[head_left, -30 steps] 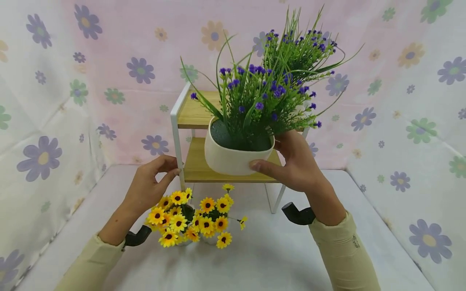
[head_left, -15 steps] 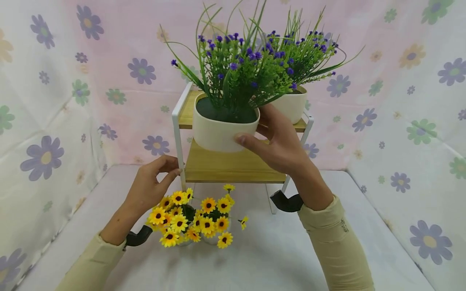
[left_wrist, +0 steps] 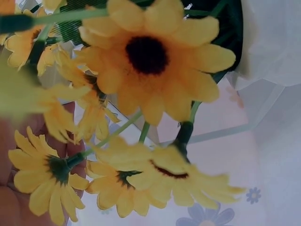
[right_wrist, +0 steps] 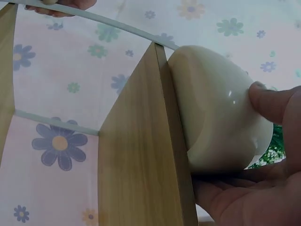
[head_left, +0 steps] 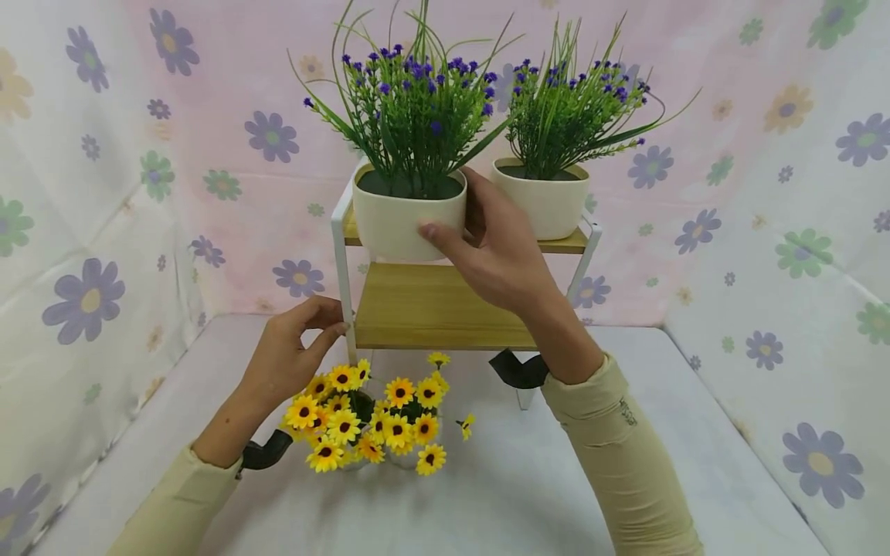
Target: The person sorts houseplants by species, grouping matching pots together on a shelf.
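My right hand (head_left: pixel 502 251) grips a white flowerpot (head_left: pixel 396 224) of grass and small purple flowers by its right side, thumb in front. The pot is upright at the left front edge of the top board (head_left: pixel 563 245) of a two-tier shelf. In the right wrist view its base (right_wrist: pixel 193 113) lies right against that board's edge. My left hand (head_left: pixel 281 351) pinches the shelf's white left front post (head_left: pixel 343 286) between thumb and fingers. Yellow artificial sunflowers (left_wrist: pixel 155 56) fill the left wrist view and partly hide that hand.
A matching purple-flowered pot (head_left: pixel 545 205) stands on the top board's right half. Below is the lower wooden board (head_left: pixel 431 309). Two bunches of yellow sunflowers (head_left: pixel 399 432) stand on the white tabletop (head_left: pixel 501 479) before the shelf. Flower-patterned cloth (head_left: pixel 779 309) surrounds the table.
My right hand has carried the purple-flowered pot up and to the left, from in front of the lower board to the top board's edge. The left hand has stayed on the post.
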Available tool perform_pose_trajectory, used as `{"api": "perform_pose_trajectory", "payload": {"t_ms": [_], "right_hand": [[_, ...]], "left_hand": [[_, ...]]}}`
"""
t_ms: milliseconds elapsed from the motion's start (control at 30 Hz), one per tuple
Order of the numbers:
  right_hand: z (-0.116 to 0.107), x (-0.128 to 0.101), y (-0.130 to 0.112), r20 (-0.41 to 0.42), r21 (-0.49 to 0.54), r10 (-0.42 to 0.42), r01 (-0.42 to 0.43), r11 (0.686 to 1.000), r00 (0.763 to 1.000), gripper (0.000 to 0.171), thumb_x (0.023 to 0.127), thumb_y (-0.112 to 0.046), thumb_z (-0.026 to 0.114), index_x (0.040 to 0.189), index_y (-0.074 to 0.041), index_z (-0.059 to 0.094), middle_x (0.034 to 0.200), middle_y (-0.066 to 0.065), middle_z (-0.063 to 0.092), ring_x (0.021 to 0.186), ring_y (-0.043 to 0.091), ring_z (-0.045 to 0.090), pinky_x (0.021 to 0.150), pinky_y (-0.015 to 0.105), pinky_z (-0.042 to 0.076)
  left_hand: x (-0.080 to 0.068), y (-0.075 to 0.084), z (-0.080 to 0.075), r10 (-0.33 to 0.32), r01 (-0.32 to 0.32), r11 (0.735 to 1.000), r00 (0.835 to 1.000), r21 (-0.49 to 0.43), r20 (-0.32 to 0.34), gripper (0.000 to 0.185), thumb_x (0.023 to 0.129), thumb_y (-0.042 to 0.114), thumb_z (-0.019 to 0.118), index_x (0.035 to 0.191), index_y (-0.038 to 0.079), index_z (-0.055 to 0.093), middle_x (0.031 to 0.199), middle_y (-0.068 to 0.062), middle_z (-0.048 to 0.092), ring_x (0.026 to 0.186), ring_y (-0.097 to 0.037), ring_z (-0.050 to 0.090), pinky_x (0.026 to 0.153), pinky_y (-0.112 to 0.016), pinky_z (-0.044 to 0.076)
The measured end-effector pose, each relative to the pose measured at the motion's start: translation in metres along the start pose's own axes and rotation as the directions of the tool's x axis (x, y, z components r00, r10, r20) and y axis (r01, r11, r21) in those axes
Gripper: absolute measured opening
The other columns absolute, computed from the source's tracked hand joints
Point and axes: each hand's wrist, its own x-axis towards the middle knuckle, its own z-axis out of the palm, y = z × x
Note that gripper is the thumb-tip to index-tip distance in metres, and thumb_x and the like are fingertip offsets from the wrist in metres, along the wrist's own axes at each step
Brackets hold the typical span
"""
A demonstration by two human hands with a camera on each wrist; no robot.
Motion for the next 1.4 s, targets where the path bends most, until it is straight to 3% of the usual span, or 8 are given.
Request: {"api": "perform_pose_trajectory", "payload": {"t_ms": [233,367,467,600,733,933,1100,1400], "right_hand": [[0.009,0.012,0.000,-0.016,-0.034,0.044,-0.044,0.998,0.999,0.052,0.104,-0.023,0.071,0.148,-0.002,0.052,0.135,0.012,0.068,0.129,0.019,0.067,0.107,0.032,0.054],[0.010,0.017,-0.004,-0.023,-0.146,0.105,-0.108,0.983,0.994,0.045,0.106,-0.030,0.069,0.141,-0.005,0.055,0.120,0.010,0.070,0.104,0.019,0.068,0.087,0.030,0.053],[0.011,0.020,-0.007,-0.024,-0.205,0.150,-0.152,0.967,0.988,0.046,0.106,-0.034,0.067,0.141,-0.006,0.054,0.116,0.010,0.069,0.097,0.022,0.064,0.082,0.036,0.047],[0.014,0.023,-0.009,-0.009,-0.223,0.197,-0.194,0.955,0.980,0.059,0.109,-0.034,0.061,0.155,-0.002,0.043,0.134,0.014,0.067,0.119,0.024,0.066,0.099,0.038,0.051],[0.016,0.024,-0.008,-0.007,-0.223,0.251,-0.246,0.943,0.968,0.068,0.111,-0.031,0.056,0.165,-0.001,0.027,0.151,0.015,0.058,0.139,0.023,0.058,0.112,0.038,0.048],[0.019,0.028,-0.010,-0.035,-0.262,0.275,-0.275,0.925,0.961,0.059,0.112,-0.031,0.054,0.161,-0.001,0.036,0.146,0.014,0.061,0.130,0.022,0.062,0.105,0.037,0.051],[0.019,0.028,-0.011,-0.039,-0.278,0.292,-0.291,0.915,0.956,0.062,0.112,-0.032,0.055,0.162,-0.001,0.034,0.148,0.014,0.059,0.125,0.023,0.062,0.103,0.037,0.051],[0.017,0.012,-0.010,-0.076,-0.223,0.268,-0.278,0.934,0.961,0.068,0.110,-0.031,0.060,0.165,-0.004,0.031,0.167,0.012,0.041,0.154,0.024,0.042,0.123,0.040,0.038]], "left_hand": [[0.001,0.000,0.000,0.002,-0.002,1.000,1.000,0.001,-0.002,0.017,0.101,0.005,0.073,0.116,0.011,0.070,0.109,-0.002,0.078,0.102,-0.024,0.077,0.092,-0.005,0.045],[0.001,-0.001,0.000,0.003,-0.003,1.000,1.000,0.000,-0.002,0.017,0.100,0.005,0.073,0.116,0.010,0.070,0.109,-0.002,0.078,0.101,-0.023,0.077,0.091,-0.005,0.046],[0.001,0.000,0.001,0.004,-0.004,1.000,1.000,0.001,-0.005,0.017,0.100,0.004,0.073,0.116,0.010,0.070,0.109,-0.002,0.078,0.101,-0.023,0.076,0.091,-0.005,0.046],[0.001,0.000,0.001,-0.002,0.002,1.000,1.000,0.001,-0.004,0.017,0.101,0.005,0.072,0.117,0.010,0.070,0.110,-0.004,0.078,0.102,-0.025,0.076,0.092,-0.005,0.046],[0.000,0.001,0.002,-0.011,0.011,1.000,1.000,0.000,0.003,0.016,0.101,0.006,0.072,0.117,0.010,0.070,0.111,-0.004,0.078,0.102,-0.024,0.076,0.092,-0.005,0.046],[0.001,0.002,0.001,-0.018,0.018,1.000,1.000,0.000,0.000,0.016,0.102,0.007,0.072,0.118,0.010,0.070,0.109,-0.004,0.078,0.101,-0.024,0.076,0.091,-0.008,0.048],[0.000,0.002,0.000,-0.031,0.031,0.999,1.000,0.005,0.003,0.017,0.101,0.007,0.072,0.118,0.010,0.070,0.111,-0.004,0.078,0.102,-0.024,0.076,0.091,-0.014,0.053],[0.001,0.003,0.001,-0.031,0.031,0.999,1.000,-0.012,0.004,0.018,0.102,0.007,0.072,0.119,0.010,0.070,0.112,-0.004,0.078,0.103,-0.025,0.077,0.091,-0.004,0.045]]}}
